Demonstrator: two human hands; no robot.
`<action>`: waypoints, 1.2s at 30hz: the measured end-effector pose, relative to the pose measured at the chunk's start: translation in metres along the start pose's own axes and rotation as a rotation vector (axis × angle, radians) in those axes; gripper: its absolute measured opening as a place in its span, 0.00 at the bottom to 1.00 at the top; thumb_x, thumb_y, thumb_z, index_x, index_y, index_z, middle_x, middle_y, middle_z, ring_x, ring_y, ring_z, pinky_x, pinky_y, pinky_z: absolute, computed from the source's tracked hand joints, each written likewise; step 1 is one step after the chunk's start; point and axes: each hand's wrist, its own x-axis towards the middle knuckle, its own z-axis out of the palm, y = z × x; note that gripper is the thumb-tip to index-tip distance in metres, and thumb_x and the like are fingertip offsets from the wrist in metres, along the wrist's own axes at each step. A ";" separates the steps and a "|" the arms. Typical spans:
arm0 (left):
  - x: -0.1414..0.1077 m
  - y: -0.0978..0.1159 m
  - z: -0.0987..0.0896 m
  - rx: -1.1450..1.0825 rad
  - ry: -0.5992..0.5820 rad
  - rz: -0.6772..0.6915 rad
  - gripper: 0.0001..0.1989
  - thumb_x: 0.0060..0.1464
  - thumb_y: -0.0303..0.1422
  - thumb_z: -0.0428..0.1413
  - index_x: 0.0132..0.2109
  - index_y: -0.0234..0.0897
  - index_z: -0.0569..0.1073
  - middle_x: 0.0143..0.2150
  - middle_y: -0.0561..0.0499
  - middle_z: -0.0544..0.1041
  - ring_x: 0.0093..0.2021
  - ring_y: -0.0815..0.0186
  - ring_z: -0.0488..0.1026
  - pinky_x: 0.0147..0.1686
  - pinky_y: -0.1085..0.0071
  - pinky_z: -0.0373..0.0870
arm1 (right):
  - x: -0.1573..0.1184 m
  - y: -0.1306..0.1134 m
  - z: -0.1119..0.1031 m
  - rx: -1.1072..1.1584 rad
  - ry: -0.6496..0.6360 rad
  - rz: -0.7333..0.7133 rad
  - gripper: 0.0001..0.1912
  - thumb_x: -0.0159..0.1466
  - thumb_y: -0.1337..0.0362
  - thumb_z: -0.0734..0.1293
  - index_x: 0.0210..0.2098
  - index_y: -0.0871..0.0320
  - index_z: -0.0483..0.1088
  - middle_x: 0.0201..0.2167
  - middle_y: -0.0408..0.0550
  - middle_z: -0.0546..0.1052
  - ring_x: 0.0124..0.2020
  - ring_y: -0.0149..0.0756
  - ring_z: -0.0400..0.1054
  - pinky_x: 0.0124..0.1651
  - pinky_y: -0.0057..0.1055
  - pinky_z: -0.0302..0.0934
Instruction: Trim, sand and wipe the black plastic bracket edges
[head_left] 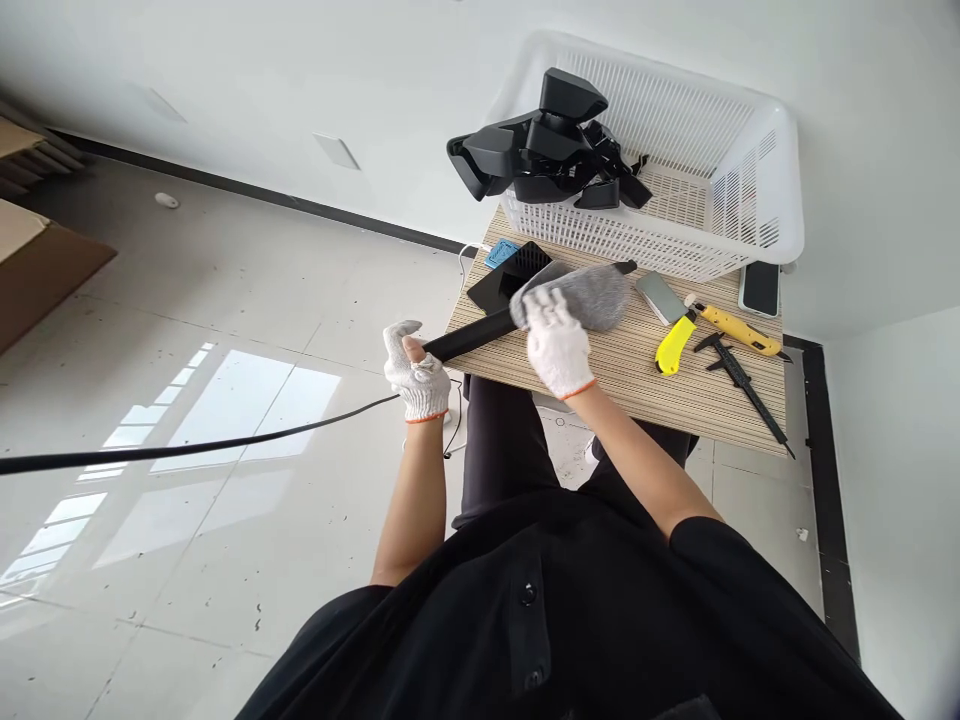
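A long black strip crosses the front of the table, and its narrow tail runs far out to the left above the floor. My left hand, in a white knit glove, grips the strip just off the table's left edge; its thumb shows through the glove. My right hand, gloved too, presses a fuzzy grey cloth onto the strip. The cloth hides part of the strip, whose tip pokes out beyond it. Behind the cloth lies a flat black piece with slots.
A white plastic basket with several black molded parts stands at the table's back. On the right lie a grey box, a yellow cutter, a yellow-handled knife, a caliper and a phone. Cardboard stands far left.
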 end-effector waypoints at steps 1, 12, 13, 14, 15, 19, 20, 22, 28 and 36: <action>0.000 0.000 0.000 0.003 0.000 0.001 0.42 0.68 0.68 0.32 0.47 0.39 0.74 0.35 0.47 0.73 0.32 0.62 0.70 0.37 0.63 0.68 | 0.001 0.000 -0.001 0.010 -0.040 -0.110 0.30 0.77 0.67 0.56 0.76 0.61 0.66 0.78 0.53 0.63 0.81 0.50 0.56 0.74 0.50 0.67; 0.000 -0.005 0.002 -0.108 -0.016 0.005 0.40 0.69 0.67 0.35 0.48 0.38 0.75 0.40 0.46 0.75 0.34 0.63 0.71 0.39 0.64 0.69 | 0.024 -0.025 -0.001 0.012 -0.155 -0.610 0.29 0.79 0.65 0.54 0.75 0.55 0.68 0.78 0.47 0.63 0.82 0.45 0.53 0.71 0.45 0.67; 0.000 -0.005 0.001 -0.118 -0.016 0.003 0.40 0.69 0.67 0.36 0.48 0.38 0.75 0.39 0.47 0.75 0.34 0.62 0.71 0.39 0.64 0.68 | 0.026 -0.033 0.001 0.024 -0.167 -0.657 0.29 0.79 0.64 0.52 0.74 0.55 0.69 0.78 0.47 0.62 0.82 0.44 0.53 0.71 0.44 0.65; -0.001 -0.005 0.001 -0.119 -0.020 0.000 0.40 0.69 0.67 0.36 0.49 0.38 0.75 0.38 0.47 0.74 0.34 0.62 0.71 0.39 0.64 0.68 | 0.029 -0.037 0.002 0.033 -0.180 -0.689 0.30 0.80 0.64 0.50 0.73 0.55 0.70 0.78 0.46 0.61 0.82 0.43 0.53 0.72 0.44 0.64; -0.001 -0.005 0.000 -0.113 -0.026 -0.005 0.41 0.68 0.68 0.35 0.49 0.38 0.75 0.37 0.48 0.74 0.34 0.62 0.71 0.39 0.64 0.68 | 0.032 -0.034 0.001 0.036 -0.195 -0.706 0.30 0.80 0.64 0.49 0.72 0.55 0.71 0.78 0.46 0.62 0.82 0.43 0.53 0.72 0.43 0.63; -0.004 -0.001 0.000 -0.093 -0.023 -0.035 0.41 0.69 0.67 0.33 0.50 0.39 0.75 0.36 0.49 0.72 0.33 0.62 0.70 0.39 0.64 0.68 | 0.041 0.016 -0.014 -0.011 -0.231 -0.637 0.28 0.79 0.64 0.53 0.73 0.50 0.71 0.77 0.41 0.65 0.81 0.43 0.55 0.74 0.47 0.62; -0.004 -0.001 0.001 -0.109 -0.012 -0.042 0.41 0.69 0.67 0.33 0.49 0.38 0.75 0.35 0.50 0.72 0.32 0.62 0.70 0.38 0.64 0.68 | 0.041 0.026 -0.018 -0.036 -0.227 -0.585 0.28 0.78 0.63 0.55 0.73 0.48 0.70 0.77 0.40 0.65 0.81 0.43 0.56 0.74 0.47 0.62; -0.004 -0.002 0.004 -0.153 0.022 -0.055 0.40 0.68 0.67 0.35 0.48 0.38 0.74 0.33 0.51 0.69 0.31 0.63 0.68 0.37 0.64 0.67 | 0.040 0.027 -0.022 -0.070 -0.213 -0.524 0.28 0.79 0.62 0.55 0.74 0.46 0.69 0.78 0.39 0.64 0.80 0.44 0.58 0.74 0.47 0.62; -0.002 -0.013 0.010 -0.196 0.056 -0.062 0.39 0.67 0.68 0.37 0.47 0.38 0.73 0.29 0.54 0.66 0.29 0.63 0.68 0.37 0.65 0.67 | 0.047 -0.031 -0.001 -0.011 -0.245 -0.807 0.25 0.81 0.60 0.58 0.74 0.47 0.70 0.78 0.41 0.66 0.79 0.43 0.60 0.77 0.43 0.57; -0.005 -0.014 0.009 -0.139 0.073 0.016 0.34 0.73 0.58 0.34 0.47 0.37 0.73 0.30 0.52 0.68 0.31 0.62 0.69 0.39 0.64 0.68 | 0.050 0.068 -0.005 0.044 -0.124 -0.544 0.21 0.79 0.62 0.63 0.67 0.52 0.78 0.76 0.50 0.69 0.76 0.52 0.63 0.72 0.51 0.65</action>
